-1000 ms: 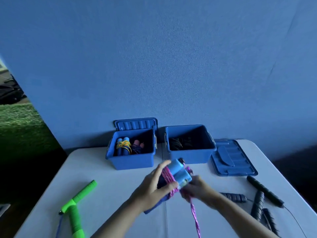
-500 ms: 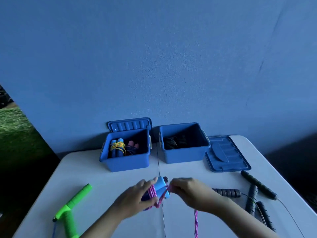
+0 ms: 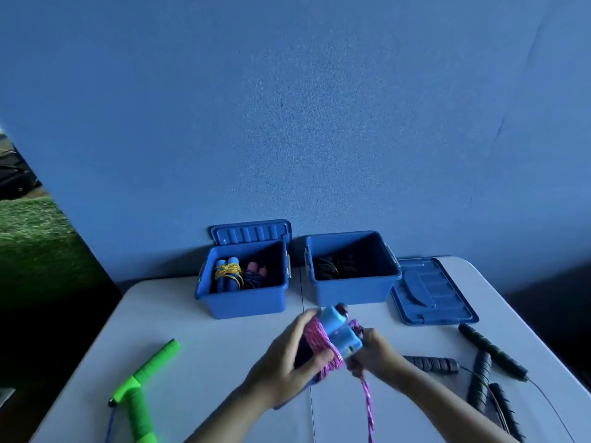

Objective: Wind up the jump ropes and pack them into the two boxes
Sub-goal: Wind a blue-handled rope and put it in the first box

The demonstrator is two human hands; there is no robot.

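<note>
My left hand (image 3: 287, 362) grips a pair of blue jump-rope handles (image 3: 339, 330) with pink rope (image 3: 319, 346) coiled round them, held above the table's middle. My right hand (image 3: 374, 351) pinches the loose pink rope (image 3: 367, 407) just beside the handles; the tail hangs down past the front edge. Two open blue boxes stand at the back. The left box (image 3: 246, 302) holds wound ropes with blue and pink handles. A dark wound rope lies in the right box (image 3: 355, 294).
Green-handled rope (image 3: 140, 385) lies at the front left of the white table (image 3: 198, 346). Several black handles (image 3: 486, 356) with thin cord lie at the right. A blue lid (image 3: 431, 292) lies flat beside the right box; the left box's lid (image 3: 251, 231) stands against the wall.
The bundle has tilted back up and my right hand has swung from over the handles to below them, carrying the pink rope around.
</note>
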